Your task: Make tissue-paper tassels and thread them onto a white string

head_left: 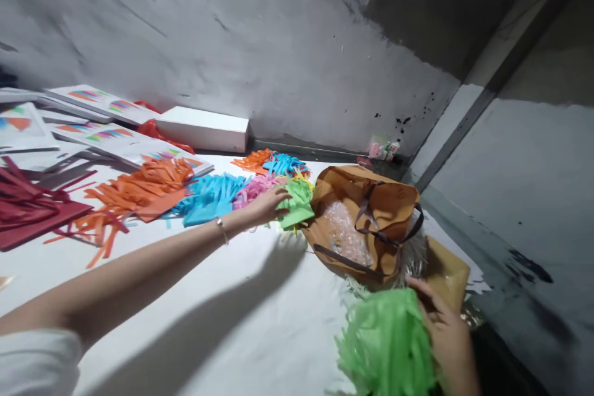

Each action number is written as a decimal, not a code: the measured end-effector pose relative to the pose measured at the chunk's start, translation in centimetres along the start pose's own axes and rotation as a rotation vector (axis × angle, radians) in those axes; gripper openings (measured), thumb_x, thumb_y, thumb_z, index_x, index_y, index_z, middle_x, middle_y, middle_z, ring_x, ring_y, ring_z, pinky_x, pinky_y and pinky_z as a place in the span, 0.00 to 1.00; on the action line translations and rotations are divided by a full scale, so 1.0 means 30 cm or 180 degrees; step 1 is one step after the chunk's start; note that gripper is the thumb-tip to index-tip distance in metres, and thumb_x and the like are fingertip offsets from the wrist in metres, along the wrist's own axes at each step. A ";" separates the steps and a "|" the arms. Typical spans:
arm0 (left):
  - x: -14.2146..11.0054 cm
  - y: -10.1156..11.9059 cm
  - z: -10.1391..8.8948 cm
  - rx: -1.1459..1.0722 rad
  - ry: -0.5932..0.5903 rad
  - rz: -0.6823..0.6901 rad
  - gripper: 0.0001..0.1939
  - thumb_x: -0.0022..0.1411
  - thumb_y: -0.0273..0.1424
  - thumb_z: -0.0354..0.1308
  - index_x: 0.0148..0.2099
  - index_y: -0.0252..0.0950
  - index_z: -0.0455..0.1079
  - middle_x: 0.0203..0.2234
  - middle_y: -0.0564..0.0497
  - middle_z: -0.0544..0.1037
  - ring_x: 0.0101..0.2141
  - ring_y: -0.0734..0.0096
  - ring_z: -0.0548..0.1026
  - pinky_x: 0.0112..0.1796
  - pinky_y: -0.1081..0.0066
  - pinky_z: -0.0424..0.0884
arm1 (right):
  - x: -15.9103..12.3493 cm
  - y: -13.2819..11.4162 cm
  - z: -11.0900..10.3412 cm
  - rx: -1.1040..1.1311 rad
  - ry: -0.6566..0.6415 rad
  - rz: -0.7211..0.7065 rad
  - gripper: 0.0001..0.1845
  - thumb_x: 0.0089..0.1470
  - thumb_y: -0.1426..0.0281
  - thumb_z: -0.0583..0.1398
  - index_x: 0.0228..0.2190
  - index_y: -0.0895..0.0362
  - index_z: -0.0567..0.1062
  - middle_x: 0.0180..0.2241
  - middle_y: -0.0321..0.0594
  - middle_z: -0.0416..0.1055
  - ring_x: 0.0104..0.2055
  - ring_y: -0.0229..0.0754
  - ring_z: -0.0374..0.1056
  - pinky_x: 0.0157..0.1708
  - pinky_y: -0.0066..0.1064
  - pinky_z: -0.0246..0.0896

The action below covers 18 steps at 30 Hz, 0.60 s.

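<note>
My left hand (269, 205), with a bracelet at the wrist, reaches across the table and grips the edge of a small stack of light green fringed paper (299, 203). Close to me at the lower right, my right hand (445, 328) holds a larger bunch of green fringed paper (387, 340) by its right side; some fingers are hidden behind it. Between the hands lies an open brown bag (334, 182) with dark ribbon handles, tipped toward me. Clear crinkled plastic (346, 232) shows inside.
Leftward lie pink (255, 190), blue (211, 195), orange (143, 189) and dark red (37, 210) fringed paper bundles. Behind them are printed white sheets (102, 105) and a white box (204, 127). A tan envelope (445, 269) sits right of the bag, near the wall.
</note>
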<state>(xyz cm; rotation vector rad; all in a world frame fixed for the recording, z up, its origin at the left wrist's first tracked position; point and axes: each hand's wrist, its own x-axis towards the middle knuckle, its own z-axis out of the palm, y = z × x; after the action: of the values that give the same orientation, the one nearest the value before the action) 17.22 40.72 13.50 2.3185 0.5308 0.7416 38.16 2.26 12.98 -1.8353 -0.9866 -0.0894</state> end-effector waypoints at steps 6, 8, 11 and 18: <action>-0.292 0.315 0.145 -0.1171 -0.1387 0.0184 0.27 0.66 0.48 0.56 0.60 0.38 0.67 0.53 0.43 0.75 0.52 0.59 0.73 0.51 0.66 0.70 | -0.055 -0.252 0.107 -0.0095 -0.0276 -0.2847 0.19 0.61 0.79 0.55 0.51 0.57 0.75 0.39 0.42 0.80 0.43 0.40 0.77 0.46 0.31 0.73; -0.364 0.397 0.144 -0.2030 -0.1778 -0.0191 0.30 0.61 0.48 0.62 0.59 0.38 0.67 0.51 0.44 0.76 0.52 0.59 0.72 0.50 0.65 0.69 | -0.097 -0.298 0.112 -0.0101 -0.0300 -0.3369 0.20 0.61 0.82 0.55 0.53 0.61 0.73 0.41 0.46 0.79 0.48 0.43 0.75 0.49 0.38 0.72; -0.455 0.467 0.113 -0.2982 -0.1567 -0.0871 0.32 0.51 0.43 0.72 0.54 0.37 0.69 0.45 0.48 0.76 0.45 0.64 0.74 0.44 0.69 0.71 | -0.170 -0.324 0.128 -0.0079 -0.0064 -0.3765 0.25 0.57 0.84 0.59 0.56 0.64 0.69 0.43 0.48 0.79 0.51 0.47 0.73 0.50 0.44 0.71; -0.645 0.499 0.020 -0.3206 -0.1200 -0.1088 0.26 0.50 0.44 0.73 0.45 0.35 0.72 0.35 0.52 0.75 0.36 0.68 0.73 0.37 0.72 0.71 | -0.252 -0.322 0.231 0.0137 -0.0124 -0.2983 0.20 0.64 0.74 0.52 0.55 0.59 0.70 0.43 0.49 0.76 0.47 0.48 0.73 0.49 0.48 0.66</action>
<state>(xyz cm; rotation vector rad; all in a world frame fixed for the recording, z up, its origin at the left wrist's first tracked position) 5.54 19.38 16.11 1.3227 0.2637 0.2718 24.32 4.89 13.17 -1.2009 -1.7827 -0.5904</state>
